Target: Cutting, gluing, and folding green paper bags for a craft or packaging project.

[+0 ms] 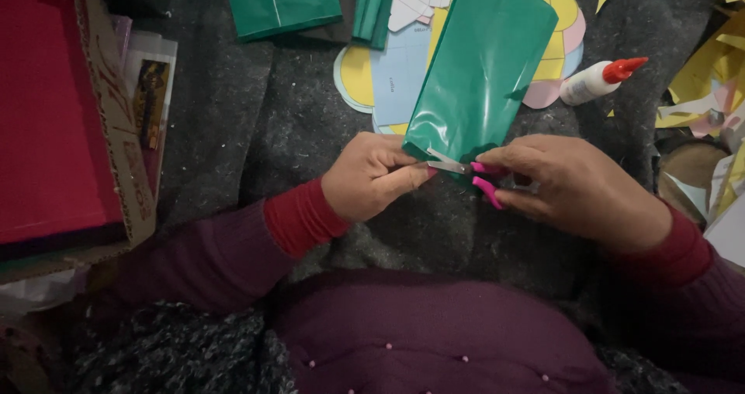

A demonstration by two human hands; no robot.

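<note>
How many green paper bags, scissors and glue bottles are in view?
Green paper bags: 3, one held, one at top, one folded beside it
Pink-handled scissors: 1
Glue bottle: 1
Total: 5

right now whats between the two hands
In the head view, pink-handled scissors span the gap between left hand and right hand, at the green paper's lower edge.
</note>
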